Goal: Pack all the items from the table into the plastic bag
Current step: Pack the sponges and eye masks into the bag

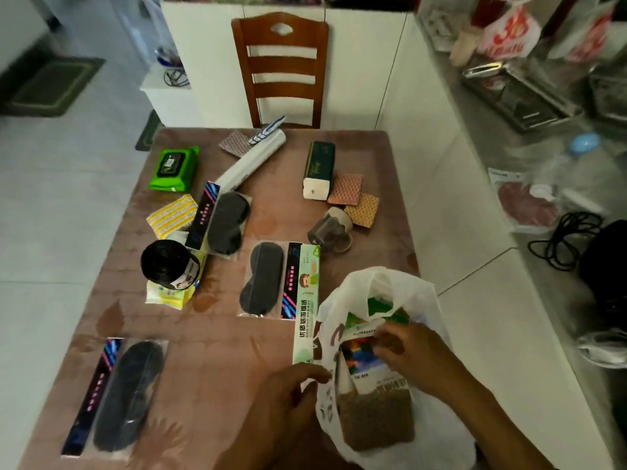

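A white plastic bag (425, 300) stands open at the table's near right corner, with green packets and a brown-bottomed packet (375, 412) inside. My left hand (288, 391) pinches the bag's near left rim. My right hand (410, 354) reaches into the mouth and grips the top of that packet. A long light-green foil box (305, 300) lies right beside the bag. On the table also lie three packaged black eye masks (261, 278) (224, 222) (115, 398), a black-lidded jar (168, 262), a green wipes pack (174, 169) and a dark tissue pack (319, 171).
A brown table (210, 337) carries a white roll box (249, 161), patterned square sachets (346, 188), a tipped glass mug (330, 234) and yellow sponges (173, 215). A wooden chair (281, 67) stands at the far edge. A cluttered counter (543, 164) runs along the right.
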### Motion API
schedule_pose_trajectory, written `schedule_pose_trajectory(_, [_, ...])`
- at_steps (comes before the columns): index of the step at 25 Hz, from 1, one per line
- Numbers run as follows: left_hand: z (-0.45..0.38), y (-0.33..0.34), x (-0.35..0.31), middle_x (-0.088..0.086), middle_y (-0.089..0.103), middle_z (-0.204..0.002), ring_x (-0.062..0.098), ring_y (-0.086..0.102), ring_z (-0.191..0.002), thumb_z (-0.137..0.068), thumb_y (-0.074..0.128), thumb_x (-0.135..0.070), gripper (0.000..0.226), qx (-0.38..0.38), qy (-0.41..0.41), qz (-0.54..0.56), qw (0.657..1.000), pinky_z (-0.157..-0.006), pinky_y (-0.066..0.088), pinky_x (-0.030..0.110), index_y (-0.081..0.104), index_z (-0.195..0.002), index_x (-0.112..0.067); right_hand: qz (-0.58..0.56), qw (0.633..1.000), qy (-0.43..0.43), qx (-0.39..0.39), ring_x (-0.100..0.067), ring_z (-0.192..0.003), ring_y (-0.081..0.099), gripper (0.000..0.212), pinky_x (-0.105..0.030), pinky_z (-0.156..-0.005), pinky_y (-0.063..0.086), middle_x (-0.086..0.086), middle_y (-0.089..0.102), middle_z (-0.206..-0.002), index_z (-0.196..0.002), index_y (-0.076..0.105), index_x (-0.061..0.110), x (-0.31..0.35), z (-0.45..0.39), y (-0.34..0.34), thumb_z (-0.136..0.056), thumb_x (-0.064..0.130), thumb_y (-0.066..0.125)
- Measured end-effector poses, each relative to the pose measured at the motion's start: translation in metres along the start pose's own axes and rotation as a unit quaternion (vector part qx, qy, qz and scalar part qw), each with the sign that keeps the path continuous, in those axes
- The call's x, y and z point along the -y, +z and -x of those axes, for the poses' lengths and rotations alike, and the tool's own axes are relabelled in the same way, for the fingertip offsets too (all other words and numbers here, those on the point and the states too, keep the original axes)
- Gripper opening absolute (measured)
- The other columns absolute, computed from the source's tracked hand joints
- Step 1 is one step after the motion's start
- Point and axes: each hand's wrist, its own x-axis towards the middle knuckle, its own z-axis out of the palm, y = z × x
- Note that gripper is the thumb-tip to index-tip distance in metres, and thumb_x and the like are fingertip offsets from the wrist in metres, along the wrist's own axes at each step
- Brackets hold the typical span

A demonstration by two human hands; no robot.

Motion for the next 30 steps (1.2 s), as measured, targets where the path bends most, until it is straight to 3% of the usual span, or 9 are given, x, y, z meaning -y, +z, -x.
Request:
schedule_pose_trajectory(3, [-0.034,-0.032,0.002,-0.022,0.068,-0.096,0.006,0.064,-0.070,-0.087,0.065,-0.012,0.032,-0.067,-0.037,0.003,0.997,-0.065,0.055,0.018,0.065,-0.093,-0.044,-0.139,0.985,0.030,-0.098,-0.007,-0.094,0.065,0.015,-0.017,-0.073,0.052,0.010,0.069,-0.102,-0.100,0.061,0.036,0.016,-0.014,-0.028,-0.091,0.025,0.064])
schedule_pose_trajectory(6, [-0.090,-0.048,0.002,-0.016,0.063,-0.117,0.004,0.064,-0.093,-0.091,0.061,-0.019,0.036,-0.069,-0.020,0.010,0.997,-0.083,0.056,0.024,0.058,-0.120,-0.040,-0.225,0.955,0.059,-0.183,-0.014,-0.096,0.067,0.019,-0.027,-0.074,0.058,0.005,0.069,-0.106,-0.107,0.065,0.028,0.033,-0.038,-0.034,-0.089,0.025,0.067])
schedule_pose_trajectory(9, [-0.161,-0.045,0.002,-0.010,0.052,-0.130,0.009,0.052,-0.115,-0.091,0.061,-0.026,0.050,-0.101,-0.007,-0.066,0.993,-0.104,0.045,0.034,0.042,-0.137,-0.035,-0.235,0.948,0.085,-0.196,-0.014,-0.098,0.063,0.027,-0.031,-0.077,0.056,0.006,0.065,-0.114,-0.112,0.062,0.030,0.043,-0.081,-0.042,-0.086,0.028,0.070])
schedule_pose_trajectory(14, [-0.268,-0.023,0.008,0.009,0.040,-0.149,0.029,0.042,-0.132,-0.091,0.052,-0.017,0.060,-0.075,0.043,-0.207,0.974,-0.107,0.033,0.035,0.031,-0.147,-0.022,-0.268,0.930,0.148,-0.203,-0.021,-0.100,0.059,0.034,-0.039,-0.087,0.052,0.002,0.061,-0.115,-0.117,0.053,0.028,0.040,-0.211,-0.072,-0.086,0.030,0.066])
schedule_pose_trajectory(17, [-0.303,-0.006,0.036,0.009,0.031,-0.155,0.031,0.033,-0.138,-0.092,0.051,-0.025,0.064,-0.034,0.027,-0.268,0.963,-0.111,0.033,0.049,0.024,-0.150,-0.024,-0.293,0.907,0.219,-0.208,-0.031,-0.115,0.056,0.060,-0.038,-0.087,0.049,-0.006,0.056,-0.130,-0.136,0.044,0.019,0.019,-0.283,-0.080,-0.083,0.034,0.068])
schedule_pose_trajectory(22, [-0.320,0.002,0.056,0.003,0.041,-0.150,0.026,0.043,-0.131,-0.089,0.052,-0.036,0.064,-0.073,0.082,-0.280,0.953,-0.107,0.039,0.049,0.025,-0.147,-0.034,-0.312,0.890,0.279,-0.182,-0.036,-0.132,0.043,0.108,-0.048,-0.103,0.042,-0.013,0.037,-0.151,-0.149,0.021,0.014,0.004,-0.381,-0.085,-0.066,0.055,0.076])
schedule_pose_trajectory(24, [-0.314,0.008,0.055,0.003,0.035,-0.153,0.024,0.041,-0.133,-0.091,0.045,-0.035,0.063,-0.068,0.082,-0.255,0.961,-0.107,0.039,0.047,0.020,-0.149,-0.036,-0.340,0.891,0.257,-0.157,-0.035,-0.132,0.042,0.100,-0.046,-0.105,0.039,-0.013,0.039,-0.149,-0.148,0.023,0.013,0.013,-0.402,-0.079,-0.071,0.044,0.079])
schedule_pose_trajectory(26, [-0.313,0.009,0.058,0.003,0.034,-0.154,0.026,0.042,-0.133,-0.093,0.040,-0.035,0.061,-0.058,0.081,-0.238,0.966,-0.104,0.042,0.048,0.019,-0.150,-0.035,-0.350,0.891,0.243,-0.158,-0.035,-0.128,0.046,0.088,-0.041,-0.096,0.042,-0.013,0.045,-0.144,-0.144,0.027,0.012,0.023,-0.408,-0.072,-0.076,0.032,0.079])
schedule_pose_trajectory(30, [-0.327,-0.005,0.061,0.003,0.028,-0.156,0.026,0.035,-0.137,-0.096,0.040,-0.033,0.060,-0.040,0.042,-0.275,0.960,-0.108,0.033,0.055,0.014,-0.150,-0.034,-0.454,0.829,0.169,-0.278,-0.031,-0.112,0.059,0.069,-0.041,-0.089,0.052,-0.006,0.057,-0.126,-0.128,0.041,0.021,0.028,-0.374,-0.077,-0.071,0.023,0.080])
